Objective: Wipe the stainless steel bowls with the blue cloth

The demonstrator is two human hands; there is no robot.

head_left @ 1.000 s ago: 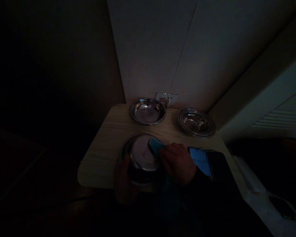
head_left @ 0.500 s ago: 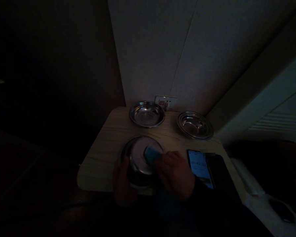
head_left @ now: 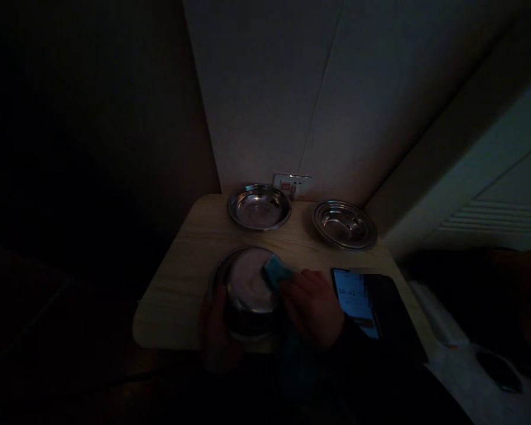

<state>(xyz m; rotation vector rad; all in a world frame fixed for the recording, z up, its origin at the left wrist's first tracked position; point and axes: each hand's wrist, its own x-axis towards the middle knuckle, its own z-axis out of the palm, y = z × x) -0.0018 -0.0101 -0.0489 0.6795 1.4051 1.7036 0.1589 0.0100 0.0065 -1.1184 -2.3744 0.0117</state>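
A shiny metal bowl (head_left: 250, 283) is tilted with its flat underside turned up toward me, above the front of the small wooden table (head_left: 172, 295). My left hand (head_left: 219, 333) grips its near left rim, thumb on the outer side. In my right hand (head_left: 312, 304) a teal cloth (head_left: 277, 271) is pinched, and it lies against the right edge of the bowl's base. More of a teal cloth seems to hang dimly below that hand. Deep shadow hides the bowl's lower side.
At the back of the table stand a shallow metal dish (head_left: 259, 206) and a stack of metal bowls (head_left: 344, 225). A lit phone (head_left: 354, 301) lies on the right beside a dark flat item (head_left: 396, 310). Behind is a wall socket (head_left: 292, 184).
The cloth has shifted a little toward the upper right edge of the bowl's base. Both hands keep their holds, and the whole view has moved slightly.
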